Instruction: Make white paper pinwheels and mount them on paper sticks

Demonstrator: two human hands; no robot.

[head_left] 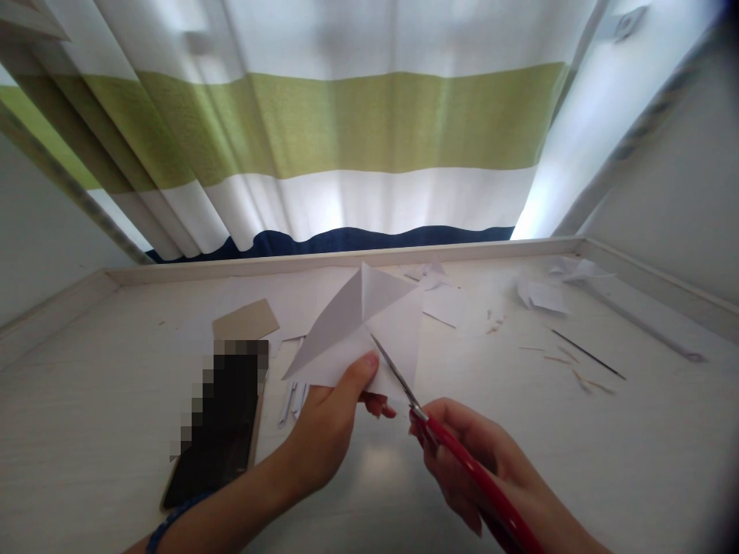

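Note:
A creased white sheet of paper [384,327] is pinched in my left hand [332,423], thumb on top and fingers beneath. My right hand [467,454] grips a pair of red-handled scissors [456,454]. One metal blade lies across the paper just right of my left thumb, pointing up and to the left. The other blade is not clearly visible. Folds in the paper meet near its middle, and a peak rises at the far side.
A dark phone [216,431] lies left of my left arm, near a tan piece of card [245,319]. Paper scraps [540,292], a thin dark stick [589,354] and small slivers [583,377] lie to the right. A striped curtain [392,123] hangs behind the raised edge [346,258].

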